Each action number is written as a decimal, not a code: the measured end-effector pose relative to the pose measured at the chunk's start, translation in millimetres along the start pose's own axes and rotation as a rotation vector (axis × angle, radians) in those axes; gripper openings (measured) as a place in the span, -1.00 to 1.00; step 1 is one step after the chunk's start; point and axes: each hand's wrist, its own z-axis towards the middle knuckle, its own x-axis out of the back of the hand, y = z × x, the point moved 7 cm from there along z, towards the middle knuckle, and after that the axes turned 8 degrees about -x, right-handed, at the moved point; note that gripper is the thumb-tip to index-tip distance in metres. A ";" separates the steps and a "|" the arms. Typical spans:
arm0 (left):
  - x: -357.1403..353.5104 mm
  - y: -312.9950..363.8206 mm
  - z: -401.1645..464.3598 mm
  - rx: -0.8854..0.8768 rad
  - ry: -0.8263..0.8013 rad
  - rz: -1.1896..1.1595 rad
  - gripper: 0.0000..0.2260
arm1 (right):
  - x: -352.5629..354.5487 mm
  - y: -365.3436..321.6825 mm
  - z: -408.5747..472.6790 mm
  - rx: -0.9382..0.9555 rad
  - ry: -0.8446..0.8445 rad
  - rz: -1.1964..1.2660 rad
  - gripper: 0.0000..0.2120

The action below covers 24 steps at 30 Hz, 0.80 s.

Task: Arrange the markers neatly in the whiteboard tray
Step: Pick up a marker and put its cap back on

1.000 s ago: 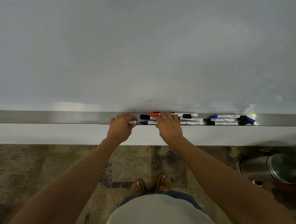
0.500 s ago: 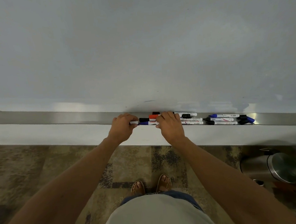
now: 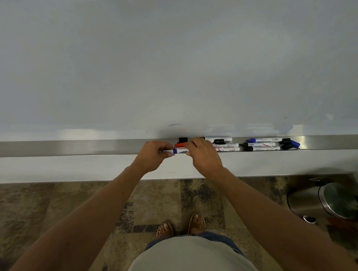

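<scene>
Just above the tray, blue-capped marker spanning both hands, left grip pinching one end, right grip the other

Silver tray, red-capped marker, blue-capped marker, mottled brown-and-grey carpet

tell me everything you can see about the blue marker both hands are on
The blue marker has a white, plastic-looking barrel with printed lettering and a blue band. It lies lengthwise at the front edge of the metal tray, just in front of a red-capped marker. The left hand pinches one end; the right hand covers the other.
</scene>
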 end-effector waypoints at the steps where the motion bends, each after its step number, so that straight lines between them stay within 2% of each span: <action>1: -0.4 1.6 0.5 0.004 -0.003 -0.027 -0.89 | 0.6 0.3 -0.8 0.000 0.006 0.009 -0.78; 4: 1.8 5.5 0.7 0.035 0.020 -0.136 -0.92 | 2.7 0.9 -5.6 0.022 0.029 0.047 -0.72; 7: 1.0 11.8 -0.9 0.082 0.046 -0.369 -0.91 | 5.1 -1.6 -11.7 0.069 0.072 0.066 -0.72; 10: -5.5 14.9 -2.0 0.142 0.026 -0.516 -0.94 | 5.7 -1.5 -12.6 -0.017 0.097 0.004 -0.42; 12: -14.6 17.1 -3.5 0.181 -0.017 -0.608 -0.93 | 10.1 -1.8 -13.3 -0.091 0.129 -0.020 -0.30; 17: -32.0 17.8 -10.5 0.263 -0.106 -0.713 -0.88 | 8.3 -8.4 -17.1 -0.123 0.111 -0.077 -0.28; 20: -36.8 17.6 -12.5 0.282 -0.157 -0.698 -0.84 | 4.9 -8.2 -20.5 -0.151 0.073 -0.088 -0.22; 24: -37.1 16.3 -13.0 0.305 -0.187 -0.634 -0.86 | 2.4 -10.7 -20.3 -0.159 0.056 -0.077 -0.33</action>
